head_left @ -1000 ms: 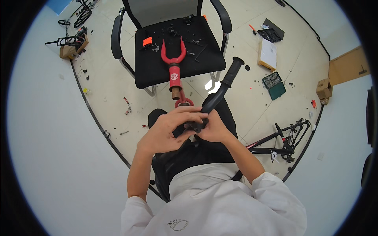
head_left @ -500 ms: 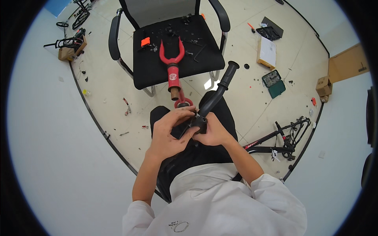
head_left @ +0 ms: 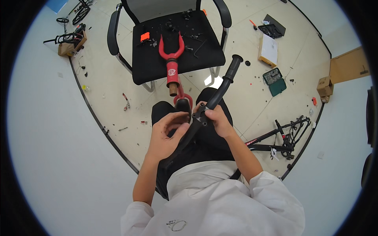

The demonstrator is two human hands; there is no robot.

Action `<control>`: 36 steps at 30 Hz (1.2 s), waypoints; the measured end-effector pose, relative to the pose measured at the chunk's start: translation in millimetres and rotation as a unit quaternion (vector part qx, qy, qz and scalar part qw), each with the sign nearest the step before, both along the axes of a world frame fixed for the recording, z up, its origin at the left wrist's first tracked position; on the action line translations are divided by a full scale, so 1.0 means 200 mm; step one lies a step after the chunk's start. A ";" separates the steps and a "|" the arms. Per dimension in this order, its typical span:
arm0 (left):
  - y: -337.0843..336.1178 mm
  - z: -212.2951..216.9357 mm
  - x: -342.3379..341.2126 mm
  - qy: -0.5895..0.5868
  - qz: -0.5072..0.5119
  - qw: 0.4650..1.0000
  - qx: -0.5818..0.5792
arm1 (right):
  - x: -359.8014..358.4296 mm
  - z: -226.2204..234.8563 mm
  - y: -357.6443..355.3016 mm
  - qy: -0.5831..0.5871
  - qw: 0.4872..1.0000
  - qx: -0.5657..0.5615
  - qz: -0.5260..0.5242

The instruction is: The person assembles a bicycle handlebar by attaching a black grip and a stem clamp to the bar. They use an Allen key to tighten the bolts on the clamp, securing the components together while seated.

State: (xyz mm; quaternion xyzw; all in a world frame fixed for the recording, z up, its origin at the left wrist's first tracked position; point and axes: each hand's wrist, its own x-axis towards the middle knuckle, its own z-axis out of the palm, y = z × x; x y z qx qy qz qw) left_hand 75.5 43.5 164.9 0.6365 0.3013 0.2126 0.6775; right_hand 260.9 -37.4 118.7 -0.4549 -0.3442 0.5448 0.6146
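A black bicycle handlebar (head_left: 217, 96) with a ribbed end grip lies slantwise over my lap, its far end up and to the right. My right hand (head_left: 220, 122) grips it at the bolted stem clamp (head_left: 201, 115), thumb on the near side. Left of the clamp, my left hand (head_left: 167, 133) is half curled, thumb and fingers apart, nothing visible between them. Beyond the hands, a red bicycle fork (head_left: 172, 59) rests on the chair seat with its steerer pointing at me. Below it, a red curved part (head_left: 188, 98) shows around a dark piece, partly hidden by my left hand.
The black office chair (head_left: 141, 70) in front carries small bolts, hex keys and an orange piece (head_left: 145, 37). On the floor at right lie a black bicycle frame (head_left: 275, 143), an opened green case (head_left: 277, 87), a white-topped box (head_left: 268, 50) and scattered small parts. Cartons stand along both walls.
My left hand has come away from the clamp toward the left. The handlebar has turned, so the clamp's bolted face now shows, and my right thumb has moved onto it.
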 end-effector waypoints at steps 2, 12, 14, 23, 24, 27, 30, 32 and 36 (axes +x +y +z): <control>-0.02 -0.02 -0.01 -0.007 -0.017 0.996 -0.084 | 0.03 -0.02 0.00 -0.004 1.000 -0.004 0.001; -0.06 -0.18 0.10 -0.058 0.011 0.955 -0.289 | -0.01 0.06 0.04 -0.402 0.913 0.072 0.003; -0.05 -0.21 0.10 -0.065 0.036 0.958 -0.276 | -0.03 0.11 0.05 -0.359 0.933 0.012 0.030; -0.02 -0.15 0.10 -0.123 0.107 0.909 -0.383 | 0.00 0.13 0.06 -0.263 0.963 0.031 0.043; -0.01 -0.15 0.10 -0.118 0.110 0.905 -0.394 | -0.03 0.09 0.07 -0.208 0.978 0.026 0.013; 0.01 -0.14 0.10 -0.134 0.098 0.890 -0.424 | -0.06 0.06 0.08 -0.122 0.992 0.007 -0.020; 0.02 -0.15 0.09 -0.183 0.060 0.879 -0.436 | -0.05 0.05 0.08 -0.080 0.996 -0.004 -0.034; 0.02 -0.17 0.08 -0.200 0.056 0.879 -0.428 | -0.03 0.06 0.07 -0.060 0.998 -0.017 -0.031; 0.01 -0.18 0.07 -0.184 0.074 0.898 -0.392 | -0.01 0.05 0.04 -0.097 0.994 -0.020 -0.033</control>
